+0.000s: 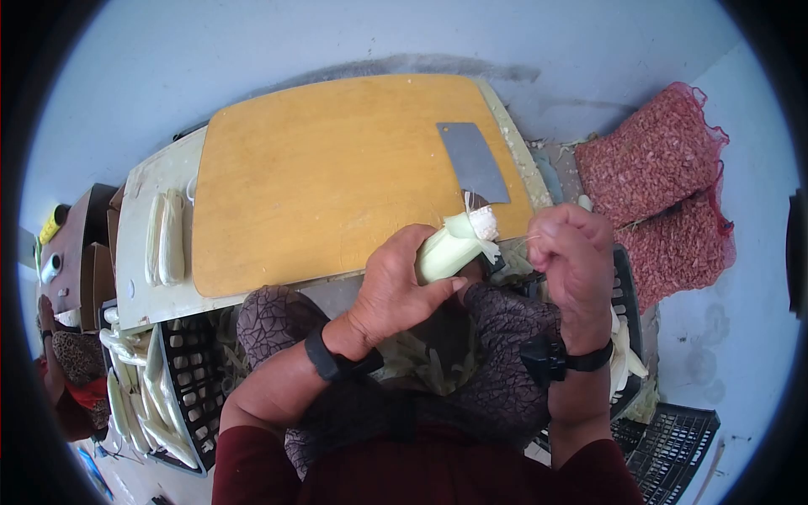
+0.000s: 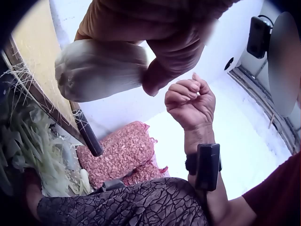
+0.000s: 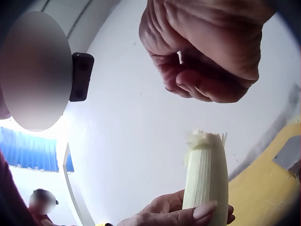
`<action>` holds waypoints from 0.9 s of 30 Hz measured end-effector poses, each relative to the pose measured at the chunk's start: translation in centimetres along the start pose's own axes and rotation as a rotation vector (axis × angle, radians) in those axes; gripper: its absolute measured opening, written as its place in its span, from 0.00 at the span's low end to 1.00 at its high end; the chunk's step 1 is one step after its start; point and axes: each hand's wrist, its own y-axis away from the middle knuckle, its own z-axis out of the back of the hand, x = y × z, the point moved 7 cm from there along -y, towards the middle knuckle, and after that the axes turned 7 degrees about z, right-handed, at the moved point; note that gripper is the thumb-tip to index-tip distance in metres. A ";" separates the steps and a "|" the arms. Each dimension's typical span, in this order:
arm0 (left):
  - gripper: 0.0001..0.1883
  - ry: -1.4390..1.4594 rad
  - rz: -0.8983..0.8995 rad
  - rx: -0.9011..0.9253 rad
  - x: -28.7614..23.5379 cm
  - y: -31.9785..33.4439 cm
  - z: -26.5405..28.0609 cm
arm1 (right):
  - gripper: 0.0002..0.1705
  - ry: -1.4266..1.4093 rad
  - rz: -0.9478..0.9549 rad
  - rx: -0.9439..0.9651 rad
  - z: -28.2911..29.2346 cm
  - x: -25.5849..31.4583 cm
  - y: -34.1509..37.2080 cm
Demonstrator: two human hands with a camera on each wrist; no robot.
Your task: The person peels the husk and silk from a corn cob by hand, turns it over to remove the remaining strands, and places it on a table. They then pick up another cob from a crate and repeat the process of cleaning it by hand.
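Observation:
An ear of corn [image 1: 442, 257] is gripped in my left hand [image 1: 391, 286], over the near edge of the yellow board. Pale green husk still wraps most of it, and white kernels show at the cut end, which points up and right. To the right of that end is my right hand [image 1: 579, 252], raised and apart from the corn. Its fingers are curled in against the thumb, pinching a few fine strands of corn silk [image 1: 532, 237]. In the right wrist view the left thumb lies along the husk [image 3: 200, 183].
On the yellow board [image 1: 328, 177] lies a cleaver [image 1: 473, 160]. Husked corn [image 1: 168, 240] sits at the table's left. A black crate [image 1: 189, 370] holds more ears, and another stands at right. Red mesh sacks [image 1: 652, 160] lean by the wall. Husks litter the floor.

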 end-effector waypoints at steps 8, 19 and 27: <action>0.28 0.252 0.098 0.073 0.9 -0.2 -0.2 | 0.02 0.244 0.271 0.199 -3.0 2.1 0.9; 0.27 0.249 0.025 0.035 0.3 -0.1 0.1 | 0.13 0.718 0.524 0.110 -3.6 2.1 0.9; 0.29 0.103 0.024 0.024 0.3 0.1 -0.1 | 0.09 0.904 0.619 0.015 -3.5 1.3 1.5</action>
